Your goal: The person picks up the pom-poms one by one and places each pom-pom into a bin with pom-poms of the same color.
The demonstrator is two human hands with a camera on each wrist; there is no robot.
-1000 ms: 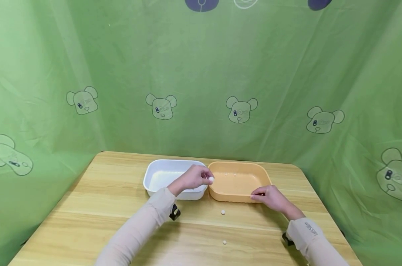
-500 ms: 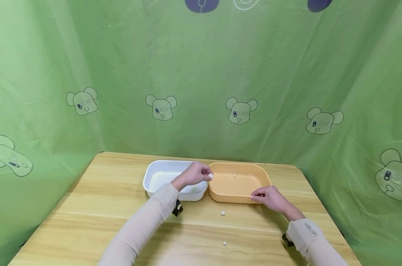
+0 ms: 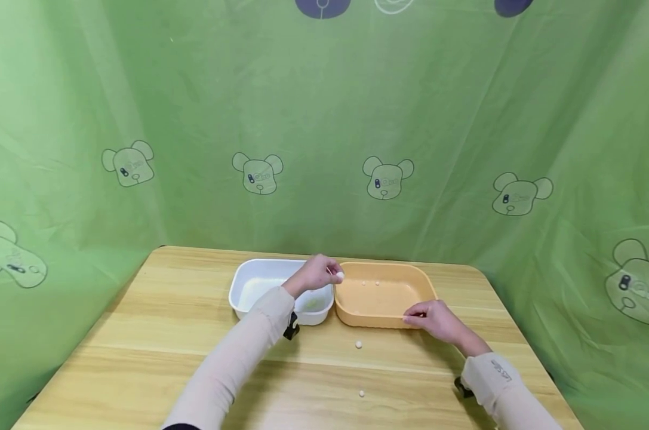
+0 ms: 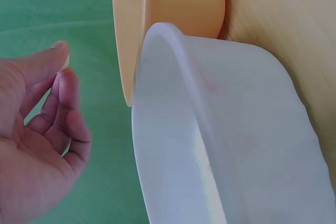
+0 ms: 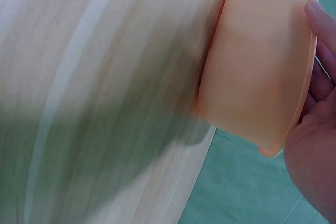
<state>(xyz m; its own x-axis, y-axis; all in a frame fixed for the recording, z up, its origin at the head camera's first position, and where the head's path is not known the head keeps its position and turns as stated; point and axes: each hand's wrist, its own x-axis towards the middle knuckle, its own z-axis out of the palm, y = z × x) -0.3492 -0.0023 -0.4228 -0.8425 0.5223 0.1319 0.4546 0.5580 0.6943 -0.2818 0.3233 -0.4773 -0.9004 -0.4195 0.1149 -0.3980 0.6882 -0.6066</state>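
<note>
Over the orange tub's (image 3: 384, 295) left rim, left hand (image 3: 316, 273) pinches a white bead (image 3: 340, 276); right hand (image 3: 437, 319) grips the tub's near-right rim

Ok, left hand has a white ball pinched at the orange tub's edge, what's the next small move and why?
Probably carry the left hand slightly right and release the white ball. It sits over the seam between the white tub and the orange tub, where two balls already lie; the right hand steadies that tub.
</note>
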